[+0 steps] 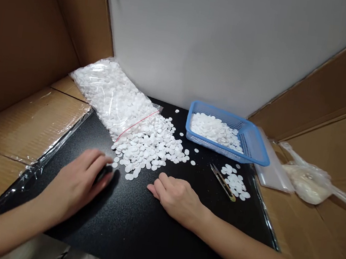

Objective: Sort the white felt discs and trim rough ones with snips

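Many small white round discs (148,145) lie in a loose pile on the black tabletop (135,222). They spill from the mouth of a clear zip bag (110,95) with a red seal line. My left hand (82,175), slightly blurred, is at the pile's near left edge. Its fingers are curved, with a gap to the thumb and a disc by the fingertips. My right hand (174,193) rests on the table just in front of the pile, fingers curled under. Whatever it may hold is hidden.
At the back right, a blue plastic basket (227,151) holds more discs. Thread snips (222,182) lie beside a small group of discs (236,185). Farther right are flat clear bags (274,168) and a knotted plastic bag (306,183). Cardboard (24,120) borders both sides.
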